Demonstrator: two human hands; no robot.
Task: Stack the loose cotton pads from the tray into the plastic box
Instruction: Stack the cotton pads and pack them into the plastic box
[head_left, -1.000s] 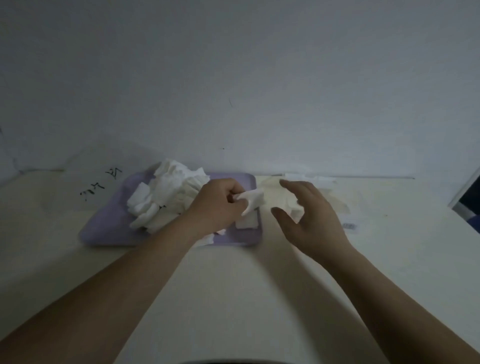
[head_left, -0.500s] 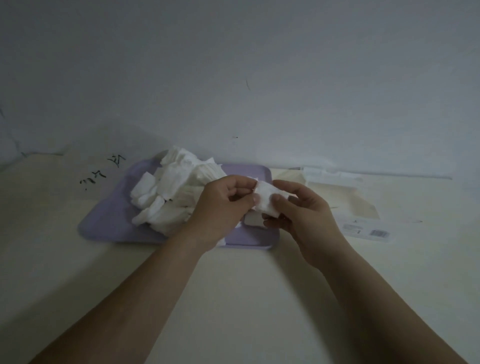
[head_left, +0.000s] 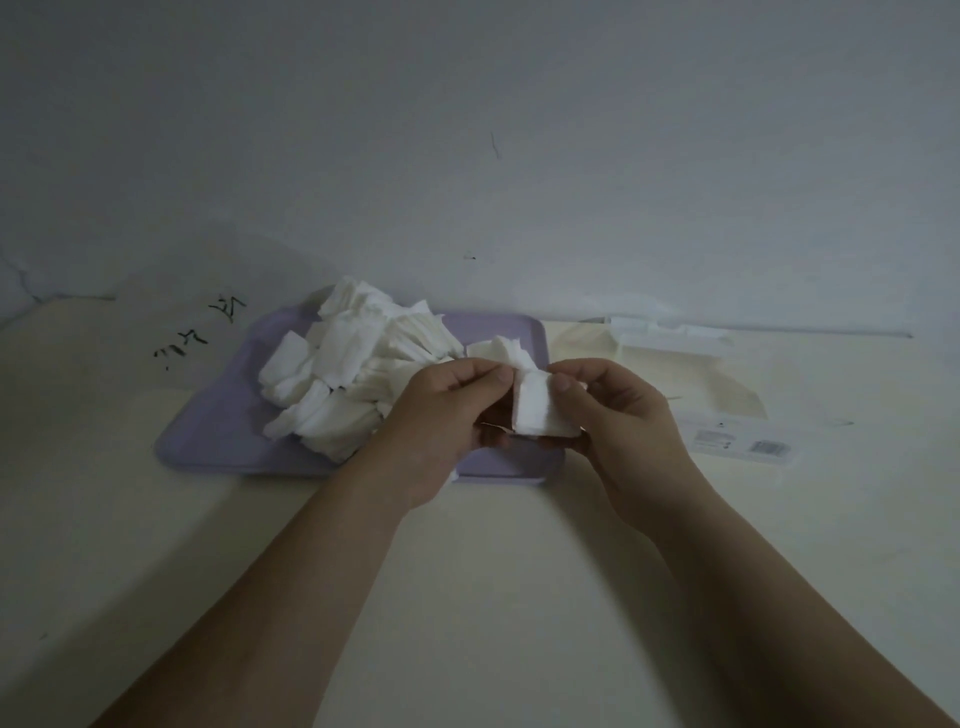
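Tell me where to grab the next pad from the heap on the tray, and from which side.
Probably a pad at the near edge of the heap, taken from the front: pads there lie fanned on the tray with free edges showing; those on top are jumbled. The left hand is nearest, but it and the right hand hold a small stack.

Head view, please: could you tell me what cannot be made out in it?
In the head view:
Number of held pads: layers blur, and the left hand and right hand cover part.
Contents of the box: clear walls, dim light.
Print on its label: too small.
Near edge of the tray: partly behind the left hand.
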